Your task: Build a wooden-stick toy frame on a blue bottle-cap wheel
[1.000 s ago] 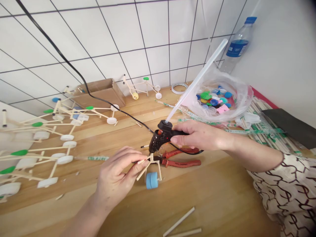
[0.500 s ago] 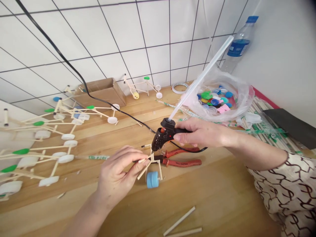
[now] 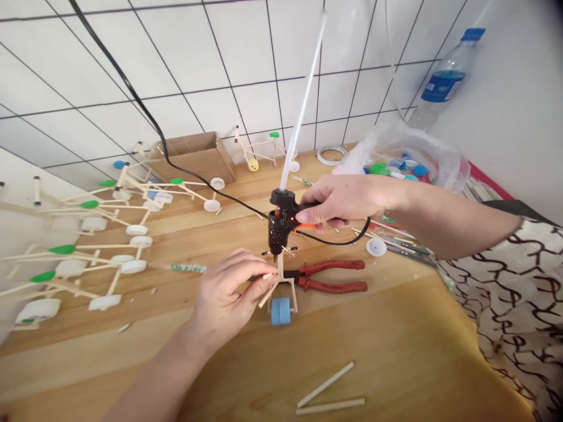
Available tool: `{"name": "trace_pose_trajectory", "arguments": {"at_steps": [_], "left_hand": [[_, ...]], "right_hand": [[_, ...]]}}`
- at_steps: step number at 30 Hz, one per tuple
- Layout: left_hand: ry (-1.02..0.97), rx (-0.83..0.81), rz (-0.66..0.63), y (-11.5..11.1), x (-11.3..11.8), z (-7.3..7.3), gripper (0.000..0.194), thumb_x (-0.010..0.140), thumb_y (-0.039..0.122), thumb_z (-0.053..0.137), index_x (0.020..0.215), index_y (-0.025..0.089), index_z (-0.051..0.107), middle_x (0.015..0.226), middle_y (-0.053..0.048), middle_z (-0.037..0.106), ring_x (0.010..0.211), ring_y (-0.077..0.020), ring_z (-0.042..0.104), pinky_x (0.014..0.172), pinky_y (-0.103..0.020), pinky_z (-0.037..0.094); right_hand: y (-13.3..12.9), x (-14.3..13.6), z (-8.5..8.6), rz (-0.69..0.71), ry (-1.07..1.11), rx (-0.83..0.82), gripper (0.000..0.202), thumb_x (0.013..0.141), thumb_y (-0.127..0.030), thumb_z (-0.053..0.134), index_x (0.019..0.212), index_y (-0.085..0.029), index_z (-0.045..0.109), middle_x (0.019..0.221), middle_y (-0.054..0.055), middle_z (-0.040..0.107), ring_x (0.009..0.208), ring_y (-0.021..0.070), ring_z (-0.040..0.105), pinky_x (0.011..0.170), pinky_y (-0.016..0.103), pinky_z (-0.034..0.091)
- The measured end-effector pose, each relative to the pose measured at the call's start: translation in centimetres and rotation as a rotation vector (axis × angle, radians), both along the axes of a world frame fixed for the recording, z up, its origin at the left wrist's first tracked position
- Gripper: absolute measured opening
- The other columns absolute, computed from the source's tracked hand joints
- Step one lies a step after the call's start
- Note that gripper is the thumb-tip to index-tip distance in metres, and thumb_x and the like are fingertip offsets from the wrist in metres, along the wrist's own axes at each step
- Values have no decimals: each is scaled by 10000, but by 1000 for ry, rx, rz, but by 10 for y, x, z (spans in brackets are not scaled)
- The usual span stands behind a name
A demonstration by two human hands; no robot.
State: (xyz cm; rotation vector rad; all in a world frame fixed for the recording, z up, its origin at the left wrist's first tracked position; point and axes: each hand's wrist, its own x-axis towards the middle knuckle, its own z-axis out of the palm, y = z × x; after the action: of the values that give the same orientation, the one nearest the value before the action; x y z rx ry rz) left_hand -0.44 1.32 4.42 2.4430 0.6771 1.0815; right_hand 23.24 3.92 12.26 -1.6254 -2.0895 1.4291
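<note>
My right hand (image 3: 338, 202) is wrapped round the handle of a black hot glue gun (image 3: 281, 225), which points down with a long clear glue stick (image 3: 303, 105) rising from its back. Pinched between the thumb and fingers of my left hand (image 3: 235, 287) are thin wooden sticks (image 3: 267, 295) of a small stick frame. The gun's nozzle is right over the joint by my left fingertips; whether it touches is hard to tell. Below the joint, the frame carries a blue bottle-cap wheel (image 3: 280, 310). Red-handled pliers (image 3: 334, 286) lie just behind the frame, their jaws partly hidden.
Several stick tricycles (image 3: 105, 255) with white cap wheels stand at the left. Behind are a cardboard box (image 3: 197, 158), a tape roll (image 3: 332, 155), a plastic bag (image 3: 396, 146) of caps and a bottle (image 3: 444, 82). Two loose sticks (image 3: 329, 405) lie in front.
The glue gun has tipped more upright, its glue stick swinging left, and my right forearm has come further across the bag. The view has shifted slightly. My left hand keeps its pinch.
</note>
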Motion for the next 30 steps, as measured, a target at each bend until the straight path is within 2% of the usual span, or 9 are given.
{"name": "trace_pose_trajectory", "arguments": {"at_steps": [4, 9, 14, 15, 18, 21, 26, 30], "left_hand": [[-15, -1, -19, 1, 0, -1, 81, 782, 99, 647, 747, 172, 637, 688, -9, 681, 625, -107, 615, 588, -226, 500], [-1, -30, -2, 0, 0, -3, 78, 792, 114, 639, 749, 178, 651, 690, -12, 690, 624, -114, 622, 591, -235, 506], [4, -23, 1, 1, -2, -4, 63, 776, 115, 662, 742, 168, 653, 684, -7, 686, 617, -105, 617, 597, -227, 498], [1, -20, 0, 1, -2, -5, 61, 774, 114, 664, 743, 165, 652, 683, -5, 686, 617, -104, 617, 597, -225, 497], [5, -18, -1, 2, -2, -6, 56, 772, 111, 667, 745, 159, 654, 690, -6, 688, 623, -101, 621, 600, -219, 495], [7, -20, -1, 3, -2, -6, 58, 769, 110, 671, 745, 160, 655, 699, -8, 688, 633, -101, 625, 602, -217, 497], [10, -27, -10, 2, -1, -3, 65, 781, 115, 659, 756, 174, 657, 704, -7, 689, 641, -109, 629, 598, -229, 505], [21, -14, -10, 1, -1, -2, 74, 779, 99, 657, 760, 171, 655, 702, -3, 684, 640, -102, 623, 602, -224, 501]], "right_hand": [[15, -6, -2, 105, -28, -26, 249, 860, -386, 563, 743, -168, 594, 648, -7, 603, 443, 49, 434, 415, 209, 307], [27, -16, -3, 191, -59, 3, 292, 849, -387, 595, 664, -161, 601, 577, -21, 586, 430, 36, 431, 414, 196, 291], [31, -29, 5, 5, -85, -26, 228, 738, -303, 732, 628, -131, 632, 623, -11, 608, 544, 66, 535, 471, 188, 308], [32, -31, 7, 3, -107, -25, 224, 742, -301, 727, 638, -121, 641, 632, -13, 611, 547, 59, 533, 478, 186, 301], [35, -36, 11, 132, -206, 2, 281, 813, -337, 639, 678, -92, 663, 588, -33, 593, 469, 11, 450, 469, 188, 260], [36, -39, 13, 245, -261, 56, 352, 809, -405, 616, 683, -82, 674, 511, -59, 553, 402, -15, 364, 443, 189, 220], [31, -44, 17, 244, -364, 153, 355, 809, -394, 621, 623, -92, 642, 436, -90, 504, 359, -25, 346, 442, 180, 231], [30, -41, 17, 272, -348, 170, 323, 854, -369, 585, 684, -102, 649, 508, -63, 564, 392, 1, 415, 456, 190, 270]]}}
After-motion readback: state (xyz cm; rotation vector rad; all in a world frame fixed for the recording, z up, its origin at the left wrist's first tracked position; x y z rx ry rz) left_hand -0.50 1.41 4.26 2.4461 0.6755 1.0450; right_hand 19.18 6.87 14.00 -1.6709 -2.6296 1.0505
